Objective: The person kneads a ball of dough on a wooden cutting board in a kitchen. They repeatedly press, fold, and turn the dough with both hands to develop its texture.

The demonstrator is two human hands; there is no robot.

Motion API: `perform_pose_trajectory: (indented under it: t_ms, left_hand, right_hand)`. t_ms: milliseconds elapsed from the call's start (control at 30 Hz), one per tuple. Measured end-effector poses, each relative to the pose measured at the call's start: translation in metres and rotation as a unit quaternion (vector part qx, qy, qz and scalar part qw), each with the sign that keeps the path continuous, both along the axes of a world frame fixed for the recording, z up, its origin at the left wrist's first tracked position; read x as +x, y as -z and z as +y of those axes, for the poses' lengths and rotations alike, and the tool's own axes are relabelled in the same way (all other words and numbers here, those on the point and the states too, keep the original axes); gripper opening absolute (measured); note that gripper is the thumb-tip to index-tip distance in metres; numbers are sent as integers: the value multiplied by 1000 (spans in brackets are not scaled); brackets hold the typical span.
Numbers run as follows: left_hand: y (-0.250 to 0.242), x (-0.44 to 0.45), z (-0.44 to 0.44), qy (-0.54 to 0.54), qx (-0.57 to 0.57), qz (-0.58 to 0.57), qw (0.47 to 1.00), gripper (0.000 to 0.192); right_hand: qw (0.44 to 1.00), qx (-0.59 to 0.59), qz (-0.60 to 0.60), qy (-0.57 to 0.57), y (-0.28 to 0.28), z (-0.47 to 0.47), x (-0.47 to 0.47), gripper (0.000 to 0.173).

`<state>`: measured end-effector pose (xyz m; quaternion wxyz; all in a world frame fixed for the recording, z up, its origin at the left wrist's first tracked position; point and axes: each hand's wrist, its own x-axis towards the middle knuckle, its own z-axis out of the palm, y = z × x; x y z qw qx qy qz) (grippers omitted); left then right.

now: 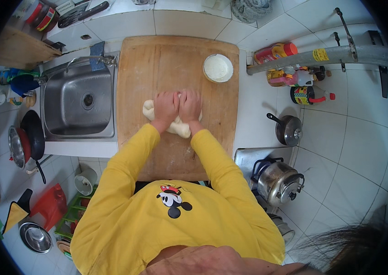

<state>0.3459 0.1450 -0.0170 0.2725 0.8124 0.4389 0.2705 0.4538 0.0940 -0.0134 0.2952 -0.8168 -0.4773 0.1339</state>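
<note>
A pale lump of dough (179, 128) lies on a large wooden board (176, 62), showing at the left, at the right edge and below my hands. My left hand (166, 106) presses on its left part, fingers pointing away from me. Beside it, touching, my right hand (190, 106) presses on the dough's right part. The palms and the dough under them are hidden. Near the board's far right corner stands a round bowl of white flour-like powder (218, 68). Light smears of powder mark the wood.
Left of the board is a steel sink (77, 103) with a faucet (89, 59). On the right, a small lidded pan (288, 130) stands beyond a steel pot (276, 182) on a gas stove. Several bottles (312, 95) stand under a grey pipe (317, 59) at the far right.
</note>
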Motion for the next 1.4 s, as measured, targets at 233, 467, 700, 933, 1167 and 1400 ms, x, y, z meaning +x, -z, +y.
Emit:
perform_pose_trajectory:
  t_ms: [233,467,700,933,1167,1400]
  left_hand:
    - [14,38,78,-10,-198,65,978,41]
    - [-26,-19,-53,29,-87,88,992,32]
    - [-10,0,-42,43,131,-1,990,30]
    - [11,54,32,20,41,9,999,25]
    - [-6,67,63,37,-90,57,994,41]
    - [-37,-19,-78,120,114,50,985,34]
  right_hand:
    - [990,-71,122,14,-14,63,40,45]
    - [992,117,-23,-39,-33,-48,-8,27]
    - [982,176,-43,-47,6,-53,13,19]
    - [994,88,63,36,16,20,60,33]
    - [995,70,70,35,-14,28,66,39]
    - [970,220,-91,57,-33,-108,-23,22]
